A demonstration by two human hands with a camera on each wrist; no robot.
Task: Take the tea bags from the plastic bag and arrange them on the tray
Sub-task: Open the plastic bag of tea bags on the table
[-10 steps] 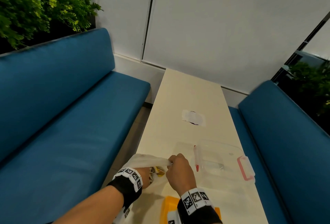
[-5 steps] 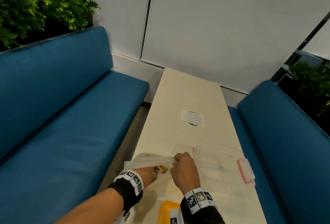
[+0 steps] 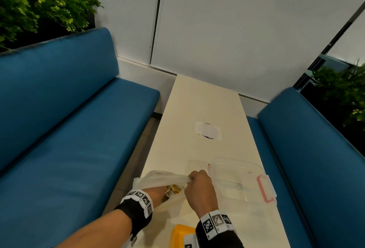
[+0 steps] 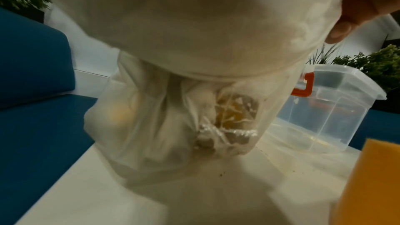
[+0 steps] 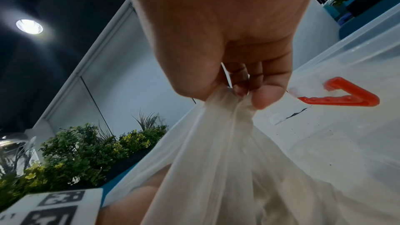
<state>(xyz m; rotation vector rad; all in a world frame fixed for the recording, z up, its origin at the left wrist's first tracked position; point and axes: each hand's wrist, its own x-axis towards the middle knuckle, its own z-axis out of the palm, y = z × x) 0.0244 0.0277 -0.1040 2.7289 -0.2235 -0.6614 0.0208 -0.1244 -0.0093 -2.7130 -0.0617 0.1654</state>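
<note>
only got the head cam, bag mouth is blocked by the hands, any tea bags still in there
observer: yes, the left wrist view shows tea bags bunched at the bottom of the plastic bag, seen through the film.
operator: how's the right hand holding it
observer: the right wrist view shows the right hand pinching the gathered rim of the bag between thumb and fingers.
operator: left hand got one yet
observer: cannot tell. The left hand reaches into the bag, and in the left wrist view the film drapes over it and hides the fingers.
</note>
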